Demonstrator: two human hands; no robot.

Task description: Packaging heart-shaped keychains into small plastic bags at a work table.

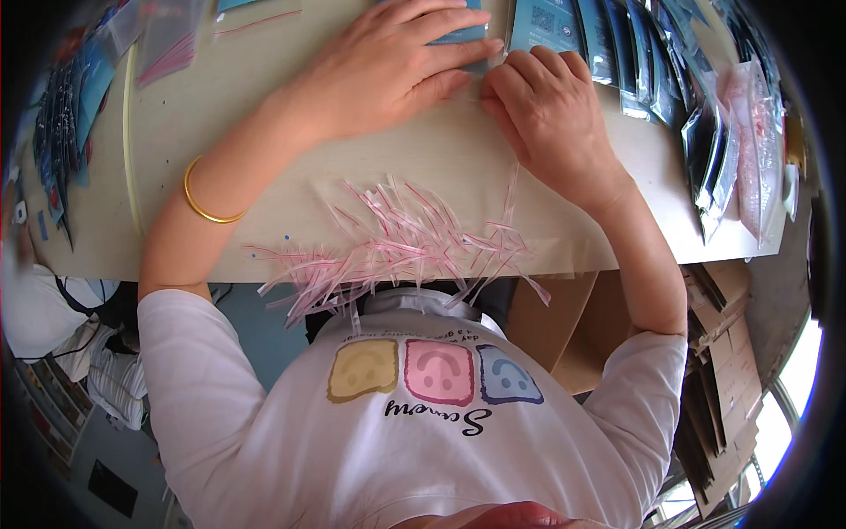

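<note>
My left hand point(388, 70), with a gold bangle on its wrist, lies flat across a blue packet point(463, 35) at the table's far edge and presses it down. My right hand point(551, 115) sits just to its right with the fingers curled, their tips pinched at the packet's edge next to my left fingertips. A thin clear strip point(511, 189) trails from under my right hand toward me. What the right fingertips hold is mostly hidden.
A loose pile of pink-and-clear strips point(397, 242) spills over the near edge of the beige table point(264, 132). Overlapping bagged blue packets point(652, 70) line the right side and more lie at the left point(70, 115). Clear bags point(167, 40) are top left, and cardboard point(723, 353) is below right.
</note>
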